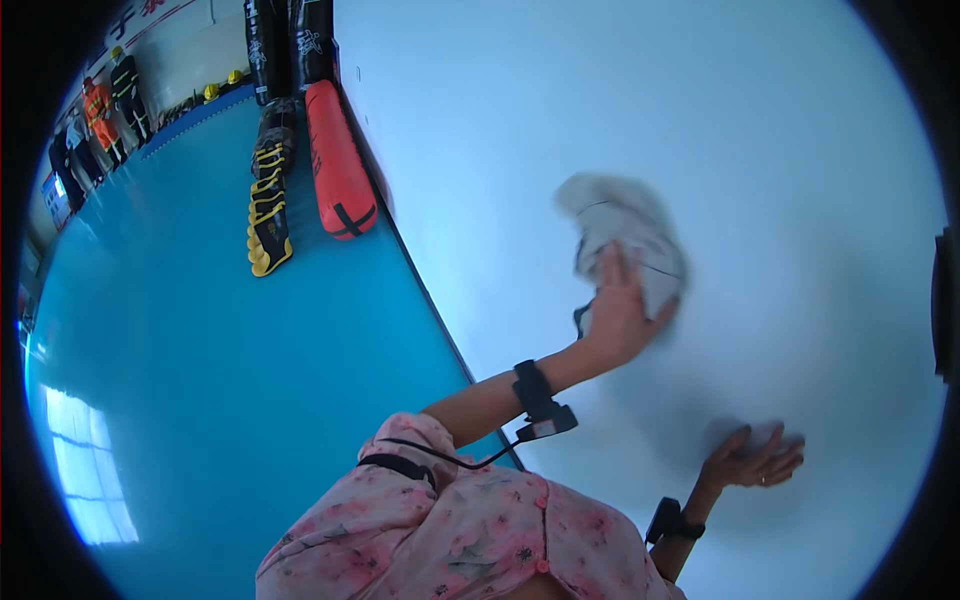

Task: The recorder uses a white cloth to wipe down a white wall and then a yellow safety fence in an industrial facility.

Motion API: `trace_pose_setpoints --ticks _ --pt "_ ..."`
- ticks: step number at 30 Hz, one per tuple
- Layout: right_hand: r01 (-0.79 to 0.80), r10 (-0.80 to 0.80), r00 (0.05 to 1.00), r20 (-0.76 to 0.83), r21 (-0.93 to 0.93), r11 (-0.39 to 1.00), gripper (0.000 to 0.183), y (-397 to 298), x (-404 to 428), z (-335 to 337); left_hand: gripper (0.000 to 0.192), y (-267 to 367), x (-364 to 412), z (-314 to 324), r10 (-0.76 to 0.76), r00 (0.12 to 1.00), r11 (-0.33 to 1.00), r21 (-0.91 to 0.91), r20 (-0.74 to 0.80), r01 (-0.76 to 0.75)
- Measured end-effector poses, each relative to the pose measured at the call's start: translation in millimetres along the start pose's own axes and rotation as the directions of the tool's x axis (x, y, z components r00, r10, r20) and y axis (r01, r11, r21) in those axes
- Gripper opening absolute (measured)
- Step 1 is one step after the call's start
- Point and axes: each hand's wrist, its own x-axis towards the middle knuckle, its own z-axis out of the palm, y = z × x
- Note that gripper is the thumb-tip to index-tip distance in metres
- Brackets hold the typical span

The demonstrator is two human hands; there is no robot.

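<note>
My left hand [621, 307] lies with its fingers spread over a crumpled pale grey cloth [630, 225] and presses it against the white wall [750, 150]. The cloth is blurred, and a darker edge shows beside my wrist. Lower down on the right, my right hand [754, 459] holds nothing. Its fingers are apart, a ring is on one of them, and its shadow falls on the wall close by; whether it touches the wall I cannot tell. Both wrists wear black straps with small devices, and a black cable runs up my left arm.
Glossy blue floor [262, 375] meets the wall at a dark skirting line. A red padded bag [341, 165], a black-and-yellow padded item [268, 217] and black punching bags [311, 45] stand or lie along it. Uniformed figures [101, 112] and yellow helmets [211, 92] are far off. A dark object [943, 307] is at the right edge.
</note>
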Motion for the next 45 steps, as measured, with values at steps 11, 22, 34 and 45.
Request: trace_pose_setpoints --ticks 11,22,34,45 --pt "-0.131 0.092 0.99 0.105 0.466 0.875 0.04 -3.8 -31.1 -46.5 0.052 60.6 -38.2 2.9 0.878 0.444 0.457 -0.038 0.179 -0.889" --pt "-0.144 0.113 0.982 0.15 0.212 0.967 0.034 50.0 -54.1 -81.2 0.079 -25.7 99.0 -37.3 -0.137 0.961 0.99 -0.071 -0.24 0.124" --pt "-0.01 -0.016 0.999 0.048 0.495 0.869 0.034 -82.2 23.6 -16.1 0.073 17.4 43.2 -29.6 0.786 0.608 0.612 -0.002 0.109 -0.791" --pt "0.109 -0.129 0.991 0.028 0.372 0.922 0.035 -172.9 77.3 41.1 0.086 -156.1 181.3 -72.2 -0.061 0.985 0.997 0.032 -0.158 0.067"
